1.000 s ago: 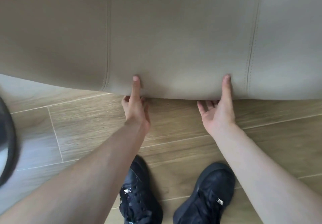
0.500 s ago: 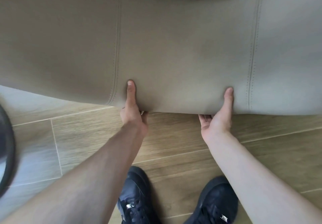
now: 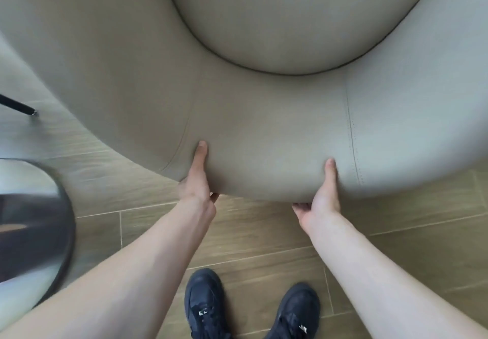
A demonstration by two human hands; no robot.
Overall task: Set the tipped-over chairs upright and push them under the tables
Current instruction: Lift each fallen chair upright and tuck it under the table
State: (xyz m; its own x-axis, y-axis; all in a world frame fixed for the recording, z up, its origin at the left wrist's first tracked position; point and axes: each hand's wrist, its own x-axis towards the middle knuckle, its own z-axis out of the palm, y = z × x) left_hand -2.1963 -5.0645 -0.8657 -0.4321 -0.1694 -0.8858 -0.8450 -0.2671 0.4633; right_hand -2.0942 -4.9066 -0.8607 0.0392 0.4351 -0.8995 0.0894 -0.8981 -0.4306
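Observation:
A large beige upholstered chair (image 3: 264,127) with a curved backrest fills the upper part of the head view, and its round seat cushion (image 3: 290,22) shows at the top. My left hand (image 3: 196,180) grips the lower rim of the backrest, thumb on the outside and fingers curled underneath. My right hand (image 3: 322,196) holds the same rim further right in the same way. The chair is tilted and its rim hangs above the floor. One thin black chair leg (image 3: 18,106) pokes out at the far left.
A round dark metal base (image 3: 34,220), likely a table's foot, lies on the floor at the left edge. Wood-look floor tiles (image 3: 396,233) spread below the chair. My two black shoes (image 3: 206,307) stand just behind the chair's rim.
The chair has swung up and away from me, so its seat cushion has come into view. Both hands have kept their grip on the rim and moved with it.

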